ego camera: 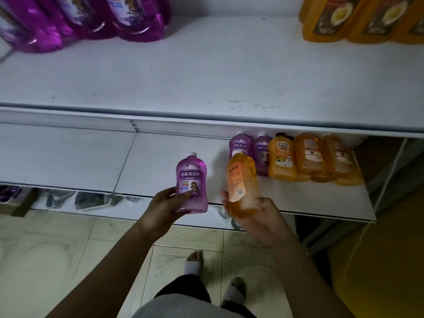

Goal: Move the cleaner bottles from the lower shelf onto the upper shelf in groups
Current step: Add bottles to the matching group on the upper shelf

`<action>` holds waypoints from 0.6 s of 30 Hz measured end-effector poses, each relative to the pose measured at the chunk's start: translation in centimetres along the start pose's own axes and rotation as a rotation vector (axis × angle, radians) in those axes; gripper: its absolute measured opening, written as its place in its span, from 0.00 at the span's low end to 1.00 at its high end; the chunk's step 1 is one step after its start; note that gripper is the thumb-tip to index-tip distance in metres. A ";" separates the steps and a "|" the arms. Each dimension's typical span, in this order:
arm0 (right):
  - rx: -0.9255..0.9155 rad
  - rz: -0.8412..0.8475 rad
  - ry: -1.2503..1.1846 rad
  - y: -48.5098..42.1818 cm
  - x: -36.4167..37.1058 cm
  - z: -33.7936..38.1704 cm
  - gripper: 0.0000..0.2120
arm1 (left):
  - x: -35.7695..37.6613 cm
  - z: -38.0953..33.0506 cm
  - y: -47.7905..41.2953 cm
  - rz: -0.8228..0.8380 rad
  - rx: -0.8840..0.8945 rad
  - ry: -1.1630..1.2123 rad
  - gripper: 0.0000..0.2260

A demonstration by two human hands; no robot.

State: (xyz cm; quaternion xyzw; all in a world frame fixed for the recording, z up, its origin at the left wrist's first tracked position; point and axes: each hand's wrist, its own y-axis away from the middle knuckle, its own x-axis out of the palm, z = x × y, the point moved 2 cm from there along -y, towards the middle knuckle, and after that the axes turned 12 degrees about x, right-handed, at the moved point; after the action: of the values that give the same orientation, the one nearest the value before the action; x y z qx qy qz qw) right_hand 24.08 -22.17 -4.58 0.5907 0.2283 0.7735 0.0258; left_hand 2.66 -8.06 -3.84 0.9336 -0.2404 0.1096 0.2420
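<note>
Left hand (165, 203) grips a purple bottle (191, 183), right hand (257, 216) an orange bottle (241, 180), before the lower shelf (160, 157); likely slick, liquid-heavy, best held mid-body.

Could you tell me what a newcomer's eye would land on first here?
First, the left hand holding a purple bottle and the right hand holding an orange bottle, mid-frame before the lower shelf. Then the upper shelf, with a purple cluster at its left and an orange cluster at its right.

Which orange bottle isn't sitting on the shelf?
The nearest orange bottle, held up with its back label showing. The other three orange bottles stand together on the lower shelf.
</note>
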 end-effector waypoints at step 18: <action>0.178 0.107 0.581 -3.5 17.9 -12.7 0.38 | -12.0 -8.6 21.4 -0.216 0.413 0.207 0.30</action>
State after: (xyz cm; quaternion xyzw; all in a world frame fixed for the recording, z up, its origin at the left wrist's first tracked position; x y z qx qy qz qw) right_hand 6.17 -17.58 7.70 0.3557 0.2616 0.8873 -0.1333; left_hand -19.12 -15.36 8.25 0.9673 -0.0858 0.2249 0.0799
